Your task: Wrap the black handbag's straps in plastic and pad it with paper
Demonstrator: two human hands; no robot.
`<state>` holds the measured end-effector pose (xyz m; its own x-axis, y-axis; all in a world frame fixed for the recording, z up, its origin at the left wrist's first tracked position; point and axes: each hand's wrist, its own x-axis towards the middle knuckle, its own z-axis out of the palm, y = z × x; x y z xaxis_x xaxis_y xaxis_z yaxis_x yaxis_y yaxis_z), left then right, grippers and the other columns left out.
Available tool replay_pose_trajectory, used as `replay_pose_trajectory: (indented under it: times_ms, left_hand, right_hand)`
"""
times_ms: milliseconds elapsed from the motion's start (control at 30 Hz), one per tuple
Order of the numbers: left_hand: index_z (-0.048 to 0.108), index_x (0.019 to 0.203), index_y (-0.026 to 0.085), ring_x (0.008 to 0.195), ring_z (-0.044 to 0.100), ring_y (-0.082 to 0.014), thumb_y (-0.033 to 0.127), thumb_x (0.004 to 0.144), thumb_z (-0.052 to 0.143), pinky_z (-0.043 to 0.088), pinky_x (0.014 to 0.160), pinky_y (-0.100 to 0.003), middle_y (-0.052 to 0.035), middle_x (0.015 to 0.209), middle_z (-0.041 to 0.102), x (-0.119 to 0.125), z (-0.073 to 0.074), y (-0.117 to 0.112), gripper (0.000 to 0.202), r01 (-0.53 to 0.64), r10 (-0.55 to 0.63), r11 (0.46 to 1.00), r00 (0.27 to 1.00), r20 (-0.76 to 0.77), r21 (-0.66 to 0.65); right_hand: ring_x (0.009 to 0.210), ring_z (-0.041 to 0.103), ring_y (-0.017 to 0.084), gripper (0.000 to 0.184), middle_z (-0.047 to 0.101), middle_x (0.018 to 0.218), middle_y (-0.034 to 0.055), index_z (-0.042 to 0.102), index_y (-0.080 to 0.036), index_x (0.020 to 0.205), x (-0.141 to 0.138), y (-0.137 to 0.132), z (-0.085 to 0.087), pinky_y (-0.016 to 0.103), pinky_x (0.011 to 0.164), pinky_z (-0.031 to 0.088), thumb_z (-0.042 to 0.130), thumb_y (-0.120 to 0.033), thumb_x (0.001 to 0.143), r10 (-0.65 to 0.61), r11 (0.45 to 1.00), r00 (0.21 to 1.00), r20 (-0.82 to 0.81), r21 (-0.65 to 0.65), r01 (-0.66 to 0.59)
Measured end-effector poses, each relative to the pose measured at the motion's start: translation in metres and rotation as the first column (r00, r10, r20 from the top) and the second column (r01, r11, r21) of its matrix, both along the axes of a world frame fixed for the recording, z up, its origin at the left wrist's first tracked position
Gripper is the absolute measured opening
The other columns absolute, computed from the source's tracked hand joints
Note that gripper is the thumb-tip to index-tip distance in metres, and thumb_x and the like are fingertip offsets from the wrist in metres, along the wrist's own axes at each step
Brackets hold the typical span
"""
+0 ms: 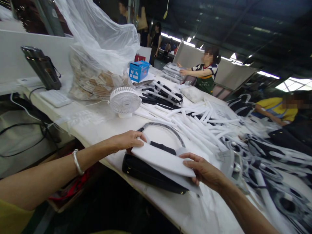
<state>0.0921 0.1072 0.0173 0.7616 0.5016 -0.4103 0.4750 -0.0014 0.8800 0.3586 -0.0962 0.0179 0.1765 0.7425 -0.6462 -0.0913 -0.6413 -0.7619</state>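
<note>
A black handbag lies at the near edge of the table, its strap looped behind it and wrapped in pale film. Above the bag I hold a white foam sheet by its two ends. My left hand pinches the left end between thumb and fingers. At the right end, my right hand grips the sheet with the thumb underneath, partly out of sight. A thinner greyish sheet shows below the foam, between it and the bag; whether my right hand also holds it is unclear.
A small white fan stands behind my left hand. White foam strips and wrapped black straps cover the table beyond. Further left are a plastic bag of brown pieces and a dark flask. Co-workers work across the table.
</note>
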Motion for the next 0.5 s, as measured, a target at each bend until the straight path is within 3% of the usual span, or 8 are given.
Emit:
replay_pose_trajectory:
  times_ms: [133, 267, 367, 433, 500]
  left_hand:
    - [0.066, 0.096, 0.02, 0.05, 0.042, -0.0125, 0.029, 0.068, 0.053, 0.028, 0.045, -0.021, 0.0062, 0.057, 0.042, -0.001, -0.011, -0.002, 0.032, 0.068, -0.058, 0.964, 0.997, -0.045, 0.257]
    - [0.067, 0.099, 0.025, 0.059, 0.053, -0.0179, 0.027, 0.075, 0.051, 0.034, 0.054, -0.024, 0.0034, 0.06, 0.051, -0.003, -0.011, -0.012, 0.029, 0.148, -0.045, 0.816, 0.98, -0.194, 0.558]
    - [0.066, 0.107, 0.027, 0.074, 0.062, -0.0236, 0.029, 0.081, 0.049, 0.043, 0.067, -0.03, -0.0007, 0.075, 0.064, -0.006, -0.011, -0.02, 0.031, 0.177, 0.012, 0.73, 0.962, -0.271, 0.66]
    - [0.067, 0.105, 0.026, 0.089, 0.063, -0.0259, 0.029, 0.082, 0.048, 0.046, 0.078, -0.034, -0.0042, 0.091, 0.067, -0.008, -0.013, -0.02, 0.03, 0.153, 0.022, 0.687, 0.973, -0.231, 0.71]
    - [0.067, 0.099, 0.024, 0.101, 0.061, -0.0261, 0.028, 0.08, 0.05, 0.045, 0.088, -0.034, -0.0061, 0.105, 0.067, -0.01, -0.016, -0.016, 0.026, 0.104, 0.004, 0.684, 0.989, -0.147, 0.722]
  right_hand:
    - [0.033, 0.049, 0.009, 0.04, 0.055, 0.051, -0.0085, 0.06, -0.019, 0.107, -0.013, 0.004, -0.002, 0.016, 0.03, 0.034, 0.068, -0.038, 0.073, 0.082, 0.996, 0.96, 0.269, -0.051, -0.071]
    - [0.032, 0.049, 0.009, 0.032, 0.051, 0.049, -0.0093, 0.06, -0.017, 0.106, -0.022, 0.009, -0.004, 0.017, 0.028, 0.033, 0.059, -0.03, 0.077, 0.144, 0.988, 0.911, 0.386, -0.102, -0.113]
    - [0.033, 0.048, 0.009, 0.032, 0.052, 0.051, -0.0082, 0.06, -0.016, 0.109, -0.022, 0.01, -0.007, 0.017, 0.029, 0.032, 0.055, -0.027, 0.08, 0.156, 0.987, 0.899, 0.41, -0.11, -0.121]
    - [0.034, 0.049, 0.009, 0.033, 0.052, 0.051, -0.0074, 0.06, -0.016, 0.112, -0.021, 0.01, -0.007, 0.017, 0.03, 0.032, 0.053, -0.027, 0.083, 0.17, 0.984, 0.886, 0.43, -0.128, -0.127]
    - [0.037, 0.052, 0.011, 0.034, 0.054, 0.055, -0.0052, 0.061, -0.018, 0.116, -0.019, 0.008, -0.006, 0.02, 0.032, 0.036, 0.049, -0.029, 0.086, 0.204, 0.977, 0.852, 0.482, -0.152, -0.148]
